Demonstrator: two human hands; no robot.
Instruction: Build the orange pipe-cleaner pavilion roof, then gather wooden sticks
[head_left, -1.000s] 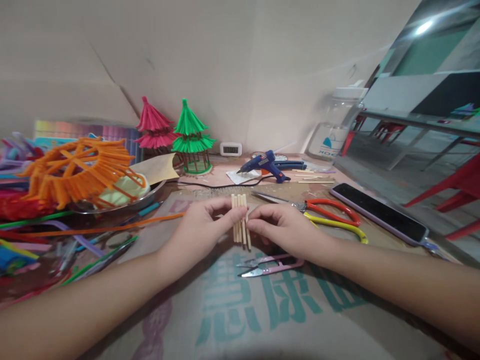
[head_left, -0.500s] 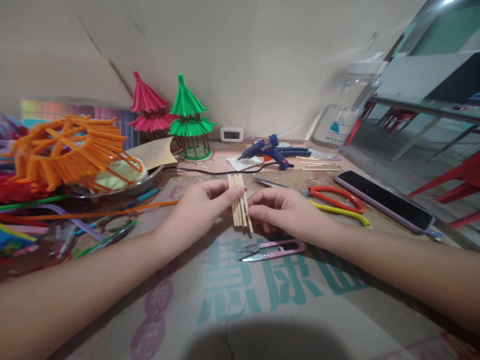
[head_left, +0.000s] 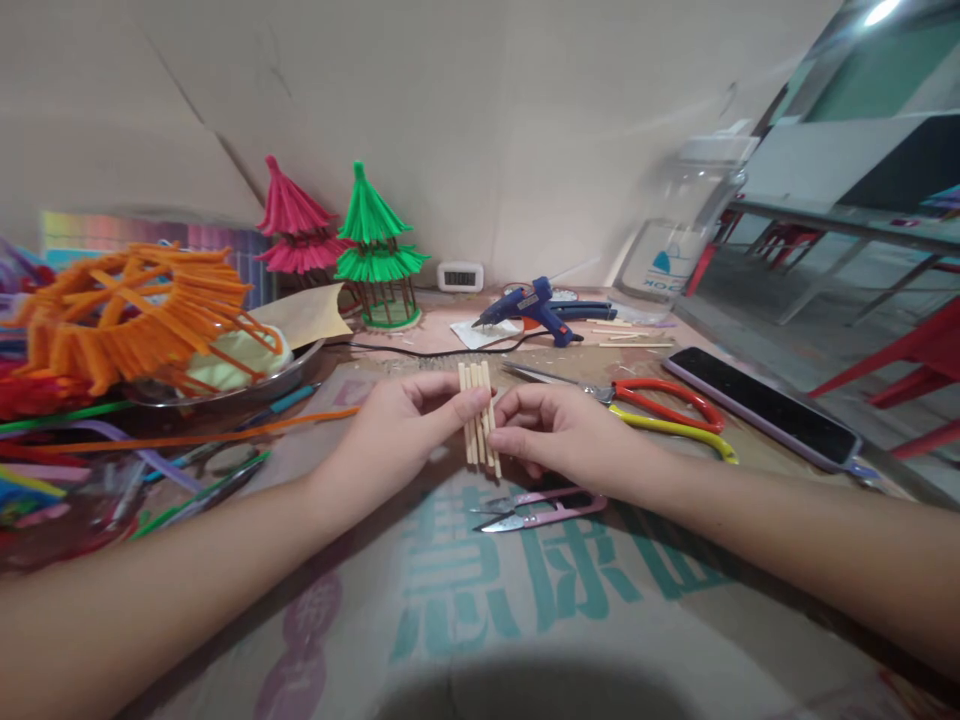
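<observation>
Several short wooden sticks (head_left: pixel 474 440) stand side by side, nearly upright, between my hands at the middle of the view. My left hand (head_left: pixel 420 415) is closed on them, its thumb pressed across their front and its fingers behind. My right hand (head_left: pixel 551 425) pinches the rightmost stick, thumb in front near its lower part; that stick leans slightly against the others. Just below the hands, pink thread snips (head_left: pixel 559 507) lie on the printed cardboard (head_left: pixel 465 600). Scissors with red and yellow handles (head_left: pixel 667 402) lie behind my right hand.
A blue hot glue gun (head_left: pixel 534 305) rests at the back, its black cord running left. Green (head_left: pixel 373 215) and pink (head_left: pixel 289 215) pipe-cleaner pavilions stand by the wall. An orange pipe-cleaner frame (head_left: pixel 135 310) sits over a metal bowl at left. A phone (head_left: pixel 761 405) lies at right.
The right thumb has shifted slightly left onto the rightmost stick, which now sits closer to the others. My left hand keeps its hold. The whole view has moved slightly.
</observation>
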